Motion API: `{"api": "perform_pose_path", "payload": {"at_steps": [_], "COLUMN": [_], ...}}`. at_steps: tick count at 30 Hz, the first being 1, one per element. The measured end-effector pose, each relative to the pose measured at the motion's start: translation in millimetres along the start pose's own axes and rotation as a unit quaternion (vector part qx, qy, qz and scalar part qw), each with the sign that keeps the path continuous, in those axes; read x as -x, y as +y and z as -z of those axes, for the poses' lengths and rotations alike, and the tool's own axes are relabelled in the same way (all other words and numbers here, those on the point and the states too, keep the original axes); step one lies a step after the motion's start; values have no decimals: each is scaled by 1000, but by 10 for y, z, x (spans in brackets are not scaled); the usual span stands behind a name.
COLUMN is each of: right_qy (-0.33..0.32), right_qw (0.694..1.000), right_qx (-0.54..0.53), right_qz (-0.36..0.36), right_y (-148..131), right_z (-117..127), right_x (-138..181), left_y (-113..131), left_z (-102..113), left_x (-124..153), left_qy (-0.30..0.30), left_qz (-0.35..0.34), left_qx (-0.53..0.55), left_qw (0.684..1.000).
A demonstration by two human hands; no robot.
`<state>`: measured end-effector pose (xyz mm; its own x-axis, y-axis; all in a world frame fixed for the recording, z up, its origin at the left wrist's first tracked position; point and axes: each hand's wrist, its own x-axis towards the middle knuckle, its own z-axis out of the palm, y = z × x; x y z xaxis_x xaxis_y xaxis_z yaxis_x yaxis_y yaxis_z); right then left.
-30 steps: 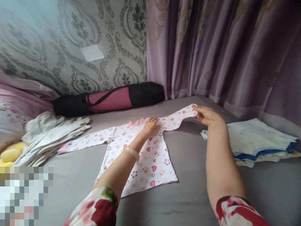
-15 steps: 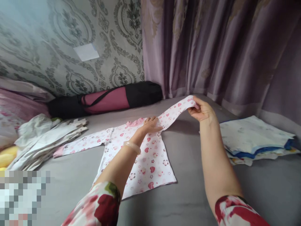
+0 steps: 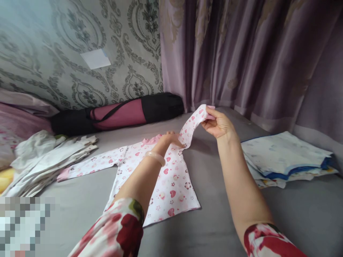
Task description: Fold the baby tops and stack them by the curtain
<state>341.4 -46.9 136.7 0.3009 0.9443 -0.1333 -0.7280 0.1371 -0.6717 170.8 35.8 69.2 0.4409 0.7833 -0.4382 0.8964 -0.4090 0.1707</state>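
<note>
A white long-sleeved child's shirt (image 3: 174, 182) with pink hearts and flowers lies spread on the grey bed. My left hand (image 3: 173, 138) rests on its shoulder, close to the pink collar (image 3: 151, 139), fingers partly hidden behind the hand's back. At the end of the raised sleeve, my right hand (image 3: 217, 122) pinches the fabric by the pink cuff (image 3: 210, 112). That sleeve arches up off the sheet between the two hands. The other sleeve (image 3: 93, 163) stretches flat to the left, its pink cuff beside a heap of pale clothes.
Pale clothes (image 3: 50, 157) are heaped on the left. On the right lies a stack of white garments with blue edging (image 3: 289, 153). A black and maroon long bag (image 3: 118, 113) lies along the wall, and a purple curtain (image 3: 227, 53) hangs behind the grey sheet (image 3: 209, 225).
My right hand has drawn the sleeve end leftward and slightly up, so the sleeve bends more. My left hand stays on the shirt's shoulder.
</note>
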Motion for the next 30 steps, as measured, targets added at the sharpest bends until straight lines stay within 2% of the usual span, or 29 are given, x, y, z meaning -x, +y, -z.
{"api": "perform_pose_path", "payload": {"at_steps": [7,11,14,16,19,22,25,28,30], "right_qy": [-21,-27,-34,-47,-70,-93,-129,-196,-235], "right_qw": [1000,999,999,998,997,994,989,974,958], "right_qx": [-8,-20,-23,-15,7,36,63,96,139], "right_qz": [13,-9,-26,-30,-33,-38,-41,-55,-84], "right_y": [86,165,236,290,396,568,835,1137,1289], "right_z": [-107,-195,-246,-265,-281,-320,-394,-449,-446], "right_x": [30,84,124,135,131,137,206,339,420], "left_y": [-79,-112,-207,-322,-550,-795,-994,-1111,-1152], "left_z": [-45,-86,-152,-212,-308,-396,-472,-512,-515], "left_x": [-47,-15,100,218,433,646,799,876,897], "left_qy": [16,40,108,168,212,210,179,134,112], "left_qz": [-14,-22,-58,-77,-66,-55,-49,-33,-27], "left_qx": [8,37,104,194,398,597,727,794,815], "left_qw": [1000,998,987,964,890,772,661,592,569]}}
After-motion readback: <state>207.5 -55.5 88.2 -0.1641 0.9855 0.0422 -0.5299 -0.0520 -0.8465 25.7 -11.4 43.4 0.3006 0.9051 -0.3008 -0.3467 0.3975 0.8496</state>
